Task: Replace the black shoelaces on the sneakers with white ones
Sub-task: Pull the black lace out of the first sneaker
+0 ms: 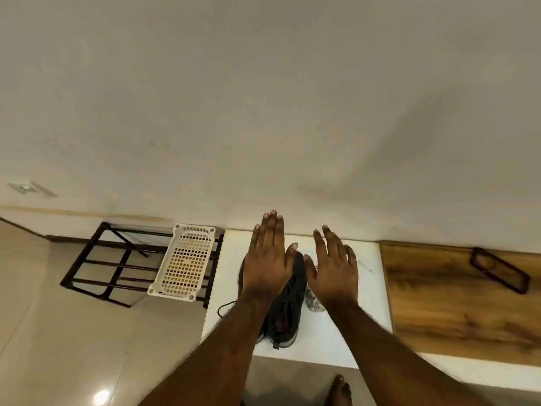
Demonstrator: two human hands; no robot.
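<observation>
At lower centre, a dark sneaker with black laces sits on a white table. Left hand and right hand hover flat, fingers spread, holding nothing. Unlacing seems not yet begun; next comes pinching the knot.

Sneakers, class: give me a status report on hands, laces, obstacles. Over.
Left hand and right hand open, flat above the sneakers. Black laces still in. Pale bundle beside the shoe, possibly white laces. Nothing blocking.
</observation>
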